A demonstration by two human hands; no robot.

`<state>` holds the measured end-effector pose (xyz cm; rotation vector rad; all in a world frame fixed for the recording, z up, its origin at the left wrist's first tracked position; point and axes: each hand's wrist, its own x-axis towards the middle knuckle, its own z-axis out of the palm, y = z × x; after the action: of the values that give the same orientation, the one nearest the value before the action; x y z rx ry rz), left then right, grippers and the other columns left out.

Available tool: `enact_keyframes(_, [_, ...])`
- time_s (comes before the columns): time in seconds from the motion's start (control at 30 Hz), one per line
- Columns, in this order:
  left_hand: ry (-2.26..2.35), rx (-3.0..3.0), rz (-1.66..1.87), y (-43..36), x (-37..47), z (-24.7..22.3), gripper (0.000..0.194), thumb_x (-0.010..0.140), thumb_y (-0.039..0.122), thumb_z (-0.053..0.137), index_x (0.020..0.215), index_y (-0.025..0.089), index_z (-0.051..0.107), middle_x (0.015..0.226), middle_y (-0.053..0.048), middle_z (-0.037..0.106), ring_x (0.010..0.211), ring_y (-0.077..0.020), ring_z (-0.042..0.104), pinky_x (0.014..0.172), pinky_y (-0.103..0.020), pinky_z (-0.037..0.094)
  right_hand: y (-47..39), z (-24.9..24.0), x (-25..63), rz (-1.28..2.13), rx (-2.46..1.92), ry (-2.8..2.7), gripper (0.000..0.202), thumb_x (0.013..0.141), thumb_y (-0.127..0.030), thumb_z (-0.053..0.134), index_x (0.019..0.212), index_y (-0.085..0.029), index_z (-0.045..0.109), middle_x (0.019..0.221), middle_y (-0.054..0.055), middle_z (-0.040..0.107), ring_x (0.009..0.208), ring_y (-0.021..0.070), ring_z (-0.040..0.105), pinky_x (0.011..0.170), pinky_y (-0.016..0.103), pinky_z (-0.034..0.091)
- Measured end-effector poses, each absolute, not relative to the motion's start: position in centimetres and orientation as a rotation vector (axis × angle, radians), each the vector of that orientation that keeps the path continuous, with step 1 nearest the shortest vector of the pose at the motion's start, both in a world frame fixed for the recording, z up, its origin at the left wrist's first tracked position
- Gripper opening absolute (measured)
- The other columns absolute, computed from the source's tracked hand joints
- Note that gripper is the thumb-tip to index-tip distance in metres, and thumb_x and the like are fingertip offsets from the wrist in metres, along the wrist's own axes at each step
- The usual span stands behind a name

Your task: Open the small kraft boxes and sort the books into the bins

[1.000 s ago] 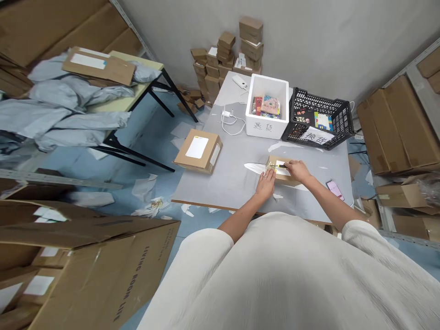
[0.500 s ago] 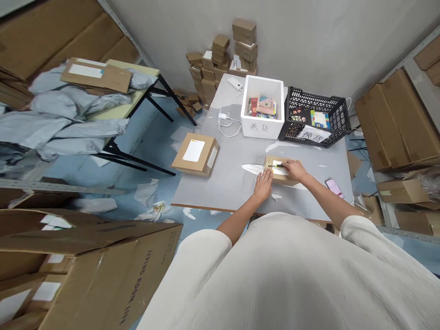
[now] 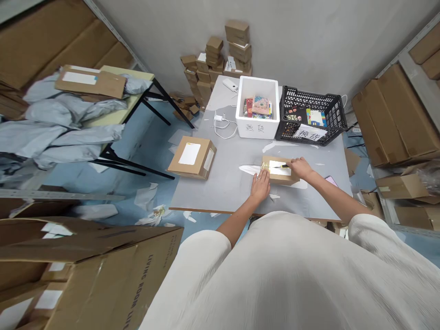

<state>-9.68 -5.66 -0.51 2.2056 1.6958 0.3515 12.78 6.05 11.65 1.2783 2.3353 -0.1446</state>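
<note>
A small cardboard box [image 3: 283,179] with a white label lies near the table's front edge. My left hand [image 3: 261,184] rests on its left end, fingers stretched out and pressing the top. In my right hand [image 3: 300,168] is a box cutter [image 3: 284,166] with a dark and yellow handle, its blade pointing left over the label. Shiny tape shows at the left end of the box, by my left fingertips. A torn strip of white paper [image 3: 248,169] lies just left of the box.
A larger labelled box [image 3: 193,157] sits at the table's left. Behind stand a white foam bin [image 3: 258,129] and a black crate [image 3: 311,136], both holding books. A phone [image 3: 332,181] lies at the right. Grey parcels [image 3: 44,128] cover another table; a big carton [image 3: 127,275] stands front left.
My right hand has drawn the box cutter to the right along the box top. My left hand stays on the box's left end. The view has shifted slightly.
</note>
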Motion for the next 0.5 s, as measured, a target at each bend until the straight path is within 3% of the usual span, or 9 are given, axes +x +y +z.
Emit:
enact_keyframes(0.3, [1.749,2.221,0.326,-5.9,-9.4,-0.6,0.079,0.106,0.024,0.045,0.181,0.019,0.022,0.182,-0.019,0.038,0.172,-0.0323,0.03,0.139,-0.059,0.022,4.1,12.6,21.2,-0.107,1.416,2.281,0.051,0.103,-0.008,0.042,0.142,-0.019,0.072,0.12,0.021,0.077,0.11,0.0326,0.068,0.093,0.043,0.035])
enact_keyframes(0.5, [1.808,2.183,0.277,-5.4,-8.8,-0.2,0.07,0.106,0.027,0.043,0.175,0.018,0.036,0.179,-0.02,0.042,0.17,-0.0345,0.033,0.137,-0.062,0.025,2.8,12.9,24.6,-0.125,1.481,2.278,0.05,0.104,-0.009,0.04,0.139,-0.018,0.074,0.121,0.023,0.077,0.111,0.0332,0.067,0.094,0.044,0.035])
